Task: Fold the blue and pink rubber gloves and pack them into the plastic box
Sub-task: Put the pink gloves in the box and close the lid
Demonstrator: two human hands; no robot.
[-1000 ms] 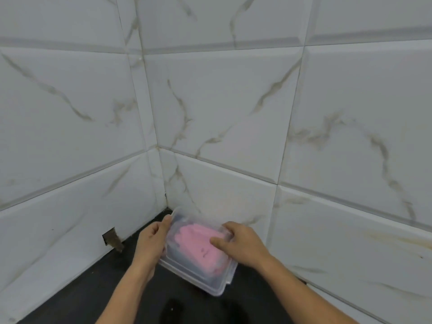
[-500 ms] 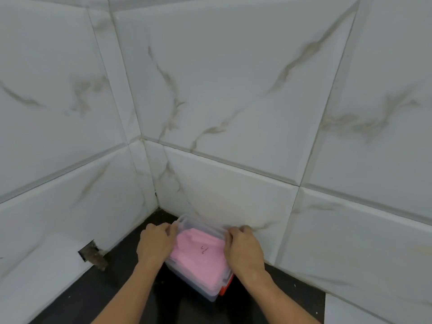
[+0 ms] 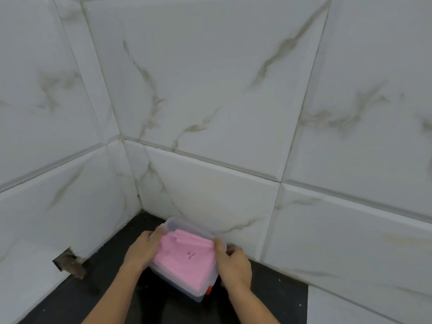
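Observation:
A clear plastic box [image 3: 180, 225] stands on the black counter in the tiled corner. A folded pink rubber glove [image 3: 184, 260] with a small dark mark lies on top inside it. The blue glove is hidden from me. My left hand [image 3: 142, 251] grips the box's left side. My right hand [image 3: 233, 265] grips its right side, thumb over the rim. A small red-orange clip [image 3: 208, 289] shows at the box's near right corner.
White marble-look tiled walls [image 3: 210, 113] close in the corner behind and to the left of the box. A broken hole [image 3: 70, 264] gapes at the base of the left wall. The black counter [image 3: 98, 277] stretches toward me.
My right hand slid off the pink glove to the box's right side. Both hands now hold the box's sides. The view has moved closer to the corner.

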